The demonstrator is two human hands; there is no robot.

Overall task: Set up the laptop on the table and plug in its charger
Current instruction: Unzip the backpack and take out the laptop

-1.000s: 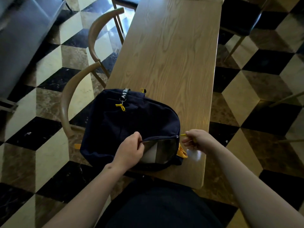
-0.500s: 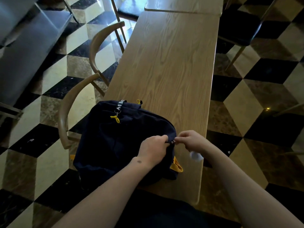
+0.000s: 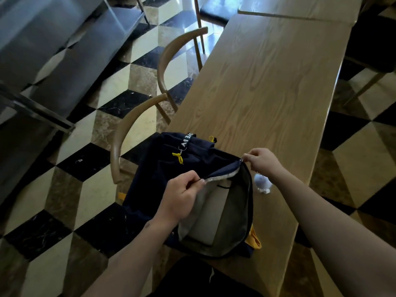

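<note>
navy backpack [image 3: 162, 189] flat on the wooden table [image 3: 274, 86], main pocket gaping. left hand [image 3: 182, 196] pinches the flap edge to hold it up; right hand [image 3: 260, 160] pinches the zipper pull at the far end. silver laptop [image 3: 209, 215] lies inside, exposed for lifting out.

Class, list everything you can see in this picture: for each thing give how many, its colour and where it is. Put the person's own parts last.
Backpack: one, dark navy with yellow zip pulls, near end of the table, main compartment open.
Laptop: one, pale grey, inside the open backpack.
Fluffy charm: one, pale grey-white, on the table by the backpack's right side.
Table: one, light wood, running away from the viewer.
Chairs: two, curved wooden backs, along the table's left side.
Floor: black, cream and brown tiles.
Left hand: pinches the edge of the opening.
Right hand: pinches the zip pull.
</note>
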